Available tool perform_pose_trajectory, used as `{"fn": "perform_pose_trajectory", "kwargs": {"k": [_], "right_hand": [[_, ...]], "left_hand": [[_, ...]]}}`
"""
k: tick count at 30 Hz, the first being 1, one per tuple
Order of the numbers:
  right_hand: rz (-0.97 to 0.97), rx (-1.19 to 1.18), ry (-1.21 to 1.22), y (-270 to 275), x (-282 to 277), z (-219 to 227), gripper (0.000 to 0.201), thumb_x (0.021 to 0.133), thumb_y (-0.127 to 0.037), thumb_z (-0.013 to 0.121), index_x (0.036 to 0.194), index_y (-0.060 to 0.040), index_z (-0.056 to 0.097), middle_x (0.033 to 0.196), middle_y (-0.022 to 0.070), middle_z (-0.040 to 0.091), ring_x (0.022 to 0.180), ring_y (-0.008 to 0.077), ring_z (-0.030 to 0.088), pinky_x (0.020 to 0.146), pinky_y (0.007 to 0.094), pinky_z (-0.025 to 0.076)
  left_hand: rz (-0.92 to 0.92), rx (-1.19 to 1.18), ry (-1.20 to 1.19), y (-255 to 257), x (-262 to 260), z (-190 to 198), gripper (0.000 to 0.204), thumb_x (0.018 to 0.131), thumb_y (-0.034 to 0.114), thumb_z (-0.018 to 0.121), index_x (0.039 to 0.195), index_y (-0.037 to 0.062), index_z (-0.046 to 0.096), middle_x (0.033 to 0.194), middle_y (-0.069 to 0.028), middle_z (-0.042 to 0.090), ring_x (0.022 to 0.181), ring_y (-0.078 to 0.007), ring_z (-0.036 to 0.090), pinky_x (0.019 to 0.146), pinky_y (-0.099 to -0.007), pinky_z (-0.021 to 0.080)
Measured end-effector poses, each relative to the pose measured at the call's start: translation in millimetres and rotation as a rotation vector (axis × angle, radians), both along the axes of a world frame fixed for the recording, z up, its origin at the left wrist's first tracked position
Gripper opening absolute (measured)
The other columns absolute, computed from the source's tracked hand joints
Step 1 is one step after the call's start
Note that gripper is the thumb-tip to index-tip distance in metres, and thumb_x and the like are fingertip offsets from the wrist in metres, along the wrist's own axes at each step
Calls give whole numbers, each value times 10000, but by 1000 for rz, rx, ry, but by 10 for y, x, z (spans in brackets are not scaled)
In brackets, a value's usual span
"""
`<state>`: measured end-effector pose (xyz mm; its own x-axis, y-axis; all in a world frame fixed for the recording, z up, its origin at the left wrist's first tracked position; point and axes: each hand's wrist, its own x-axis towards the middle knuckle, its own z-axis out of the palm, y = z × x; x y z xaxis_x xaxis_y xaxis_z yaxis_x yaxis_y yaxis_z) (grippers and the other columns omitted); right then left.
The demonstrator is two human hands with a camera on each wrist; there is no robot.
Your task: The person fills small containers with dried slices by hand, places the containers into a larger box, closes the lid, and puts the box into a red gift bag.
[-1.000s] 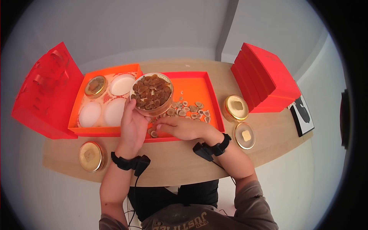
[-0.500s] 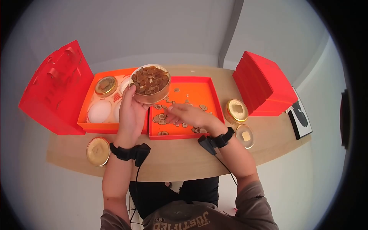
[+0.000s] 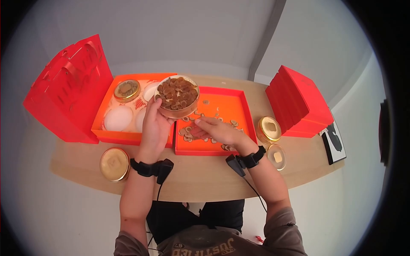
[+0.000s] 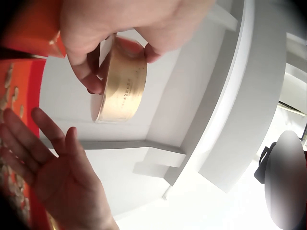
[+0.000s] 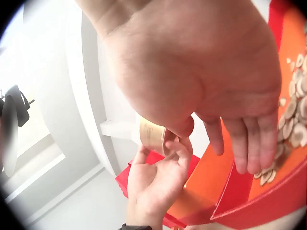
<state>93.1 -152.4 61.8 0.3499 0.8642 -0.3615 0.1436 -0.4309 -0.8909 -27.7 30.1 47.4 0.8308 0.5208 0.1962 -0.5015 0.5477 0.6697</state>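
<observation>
My left hand (image 3: 154, 128) holds a round gold-sided tub (image 3: 183, 112) above the left edge of the red tray (image 3: 205, 152). Brown dried slices (image 3: 176, 91) fill the tub to near its rim. In the left wrist view, thumb and fingers grip the gold wall (image 4: 125, 86) from opposite sides. Over the tray's orange floor, just right of the tub, hovers my right hand (image 3: 222, 131), its fingers straight and nothing in its grasp. Beneath and around it lie pale round slices (image 5: 300, 120) with dark rims, partly hidden by the hand.
Left of the tray sits an orange box (image 3: 117, 135) with round white recesses and a gold-rimmed jar (image 3: 127, 90). A red bag (image 3: 70, 98) stands beyond it. Gold-topped tins (image 3: 114, 164) (image 3: 269, 129), a clear lid (image 3: 276, 157) and stacked red boxes (image 3: 299, 102) flank the work area.
My right hand's fingers, bent beside the tub a second ago, are now extended over the tray. The pale slices lie more scattered, more of them toward the left. The tub stays in my left hand.
</observation>
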Motion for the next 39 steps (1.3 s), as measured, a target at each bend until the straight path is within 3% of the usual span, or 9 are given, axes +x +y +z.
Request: {"fn": "perform_pose_trajectory", "kwargs": {"k": [8, 14, 16, 26, 29, 31, 32, 34, 39], "right_hand": [[19, 36, 55, 273, -253, -317, 505, 1077, -439, 455, 1273, -15, 649, 1145, 123, 703, 1196, 244, 641, 993, 365, 507], [4, -51, -324, 153, 123, -276, 322, 996, -300, 635, 1159, -24, 668, 1085, 99, 731, 1037, 227, 698, 890, 382, 541], [150, -188, -779, 160, 108, -288, 258, 909, -236, 710, 1084, -48, 685, 1000, 117, 733, 948, 280, 710, 819, 401, 550], [145, -312, -1014, 200, 55, -439, 215, 851, -180, 735, 1018, -50, 699, 922, 134, 719, 899, 310, 693, 805, 408, 550], [151, -72, -733, -24, 220, -268, 205, 880, -170, 724, 1002, -8, 694, 930, 150, 723, 876, 291, 710, 762, 376, 557], [-188, 207, -437, -152, 396, -267, 186, 928, -162, 716, 1018, 0, 703, 885, 76, 721, 818, 162, 688, 729, 303, 537], [-181, 209, -444, -204, 440, -189, 186, 928, -162, 716, 1018, 0, 703, 885, 76, 721, 818, 162, 688, 729, 303, 537], [-571, 530, -483, -256, 429, 50, 171, 977, -162, 691, 1045, -7, 715, 875, 19, 707, 813, 70, 636, 730, 249, 516], [-539, 591, -532, -250, 147, 446, 181, 984, -173, 689, 1055, -9, 721, 888, 21, 689, 792, 92, 608, 712, 266, 499]], "left_hand": [[-70, -19, -12, 46, 8, -36, 457, 1067, 308, 481, 1435, 40, 440, 1453, -119, 548, 1340, -240, 532, 1111, -431, 442], [-70, -48, 5, 67, 0, -36, 446, 1074, 294, 467, 1437, 38, 435, 1457, -120, 543, 1348, -240, 524, 1114, -433, 442], [-77, -52, -5, 69, 0, -39, 420, 1062, 289, 494, 1411, 59, 455, 1428, -102, 554, 1322, -226, 535, 1094, -422, 446], [-51, -45, 26, 68, 17, -72, 446, 1062, 281, 494, 1435, 42, 446, 1439, -117, 563, 1337, -245, 538, 1105, -439, 446], [-75, -3, 2, 6, -27, 4, 457, 1058, 286, 504, 1451, 63, 434, 1441, -107, 554, 1350, -234, 523, 1102, -442, 445], [-104, -27, 3, -52, -43, 36, 456, 1057, 285, 503, 1454, 72, 428, 1449, -101, 543, 1359, -234, 512, 1099, -448, 446], [-139, -49, 20, -91, -46, 38, 456, 1056, 283, 501, 1457, 81, 423, 1457, -95, 532, 1369, -234, 501, 1097, -454, 446], [-167, -46, 45, -136, -32, 9, 444, 1059, 277, 491, 1452, 82, 423, 1467, -91, 520, 1376, -238, 492, 1095, -461, 446], [-304, -6, 127, -242, 42, -136, 404, 1069, 263, 458, 1425, 73, 437, 1464, -106, 517, 1361, -250, 511, 1078, -463, 465]]}}
